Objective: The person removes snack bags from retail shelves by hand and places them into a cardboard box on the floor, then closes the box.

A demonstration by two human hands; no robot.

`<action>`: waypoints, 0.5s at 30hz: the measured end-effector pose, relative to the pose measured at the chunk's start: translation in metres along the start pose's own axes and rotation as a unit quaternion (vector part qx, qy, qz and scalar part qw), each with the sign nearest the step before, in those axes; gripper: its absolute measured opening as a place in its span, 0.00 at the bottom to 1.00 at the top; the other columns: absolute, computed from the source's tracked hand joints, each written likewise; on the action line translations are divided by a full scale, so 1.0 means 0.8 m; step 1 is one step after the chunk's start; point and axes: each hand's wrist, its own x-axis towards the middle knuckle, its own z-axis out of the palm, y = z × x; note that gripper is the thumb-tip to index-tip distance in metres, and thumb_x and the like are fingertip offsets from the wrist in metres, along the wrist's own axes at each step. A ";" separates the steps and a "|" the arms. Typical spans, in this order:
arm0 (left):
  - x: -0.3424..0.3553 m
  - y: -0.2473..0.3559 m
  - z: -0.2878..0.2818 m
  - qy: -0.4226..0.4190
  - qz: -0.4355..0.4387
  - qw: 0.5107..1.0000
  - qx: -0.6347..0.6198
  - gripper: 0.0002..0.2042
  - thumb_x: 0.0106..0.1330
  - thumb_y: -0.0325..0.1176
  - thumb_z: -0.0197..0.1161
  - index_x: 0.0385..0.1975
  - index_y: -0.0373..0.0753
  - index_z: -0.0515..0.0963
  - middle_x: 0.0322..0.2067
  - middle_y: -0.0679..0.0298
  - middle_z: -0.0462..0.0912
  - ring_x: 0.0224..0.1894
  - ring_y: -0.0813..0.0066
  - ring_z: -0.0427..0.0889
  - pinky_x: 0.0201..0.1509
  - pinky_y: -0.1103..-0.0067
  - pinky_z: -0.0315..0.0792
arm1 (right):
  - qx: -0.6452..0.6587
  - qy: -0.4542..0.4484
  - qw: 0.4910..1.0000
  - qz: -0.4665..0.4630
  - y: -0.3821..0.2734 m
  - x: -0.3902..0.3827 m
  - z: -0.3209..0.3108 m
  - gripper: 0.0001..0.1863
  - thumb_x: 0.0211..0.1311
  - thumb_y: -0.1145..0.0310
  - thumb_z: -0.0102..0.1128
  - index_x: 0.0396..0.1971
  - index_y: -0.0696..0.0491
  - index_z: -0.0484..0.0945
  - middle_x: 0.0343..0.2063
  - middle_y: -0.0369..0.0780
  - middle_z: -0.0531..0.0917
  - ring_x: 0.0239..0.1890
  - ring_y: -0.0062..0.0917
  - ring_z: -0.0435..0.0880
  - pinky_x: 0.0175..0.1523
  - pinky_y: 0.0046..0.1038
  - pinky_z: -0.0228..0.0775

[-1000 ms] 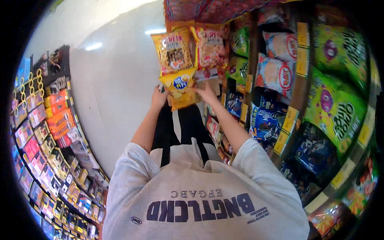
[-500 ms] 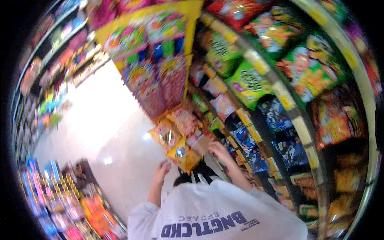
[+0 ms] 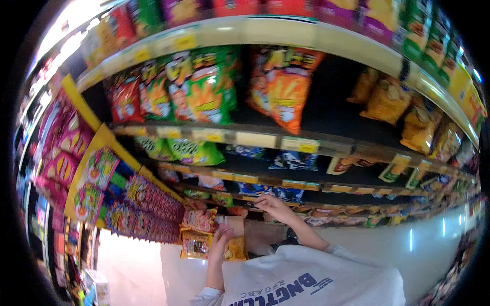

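Two hands are working in front of me at the snack shelves. My left hand [image 3: 220, 240] is gripping a small stack of snack bags, its fingers wrapped over the yellow bag [image 3: 236, 249], with an orange bag [image 3: 196, 245] just beside it and a pink bag [image 3: 198, 220] sitting above that one. My right hand [image 3: 274, 206] is reaching out on its own, well apart from the left, fingers extended toward the edge of a lower shelf [image 3: 306, 184]; I cannot tell whether it is pinching anything there. Both forearms are rising out of a white shirt [image 3: 306, 280] with dark lettering at the bottom of the view. Blue bags [image 3: 293, 160] are lying on that shelf just above the right hand. Higher up, green bags [image 3: 206, 86] and orange-red bags [image 3: 285, 86] are standing upright on the upper shelf [image 3: 245, 137], which is carrying yellow price tags along its front. To the left, a yellow side display [image 3: 104, 140] is holding rows of pink and purple packets.
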 end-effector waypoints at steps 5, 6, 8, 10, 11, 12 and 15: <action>0.020 0.069 0.117 -0.166 0.040 0.982 0.076 0.20 0.59 0.31 0.51 0.52 0.33 0.62 0.48 0.58 0.70 0.51 0.71 0.68 0.55 0.79 0.61 | 0.076 0.083 0.991 -0.075 -0.041 -0.062 -0.084 0.13 0.58 0.70 0.50 0.42 0.58 0.70 0.37 0.38 0.77 0.43 0.21 0.75 0.46 0.21 0.65; 0.024 0.071 0.142 -0.220 0.055 0.972 0.069 0.21 0.60 0.30 0.52 0.53 0.32 0.60 0.48 0.58 0.70 0.51 0.71 0.68 0.55 0.78 0.61 | 0.085 0.105 0.987 -0.092 -0.040 -0.075 -0.106 0.13 0.58 0.70 0.51 0.42 0.58 0.70 0.37 0.38 0.77 0.42 0.21 0.75 0.46 0.21 0.65; 0.021 0.097 0.202 -0.325 0.093 0.937 0.087 0.24 0.59 0.29 0.54 0.55 0.32 0.57 0.47 0.56 0.70 0.51 0.69 0.68 0.55 0.76 0.61 | 0.053 0.153 0.983 -0.091 -0.056 -0.108 -0.151 0.13 0.57 0.72 0.50 0.43 0.57 0.70 0.38 0.38 0.76 0.42 0.21 0.74 0.47 0.22 0.64; 0.011 0.125 0.259 -0.381 0.124 0.910 0.109 0.23 0.59 0.28 0.53 0.55 0.32 0.57 0.47 0.55 0.70 0.51 0.68 0.69 0.55 0.75 0.61 | 0.011 0.159 0.978 -0.135 -0.078 -0.144 -0.194 0.14 0.57 0.72 0.51 0.44 0.57 0.70 0.39 0.38 0.76 0.43 0.22 0.73 0.48 0.23 0.64; 0.008 0.136 0.285 -0.420 0.155 0.885 0.130 0.23 0.59 0.27 0.53 0.55 0.33 0.57 0.47 0.54 0.70 0.51 0.67 0.69 0.55 0.75 0.62 | -0.027 0.148 0.973 -0.177 -0.088 -0.161 -0.215 0.15 0.56 0.72 0.51 0.44 0.57 0.70 0.40 0.39 0.76 0.43 0.22 0.73 0.49 0.24 0.64; 0.007 0.142 0.308 -0.438 0.199 0.865 0.140 0.22 0.60 0.25 0.52 0.54 0.32 0.58 0.47 0.54 0.71 0.50 0.66 0.70 0.54 0.74 0.63 | -0.071 0.133 0.966 -0.212 -0.097 -0.178 -0.238 0.17 0.53 0.71 0.53 0.46 0.56 0.69 0.43 0.40 0.75 0.46 0.25 0.71 0.50 0.26 0.62; -0.004 0.179 0.378 -0.453 0.268 0.833 0.170 0.20 0.56 0.27 0.57 0.49 0.32 0.66 0.48 0.55 0.71 0.49 0.67 0.71 0.52 0.74 0.65 | -0.147 0.186 0.929 -0.285 -0.121 -0.217 -0.297 0.20 0.51 0.70 0.55 0.46 0.56 0.69 0.46 0.41 0.74 0.47 0.28 0.70 0.52 0.28 0.61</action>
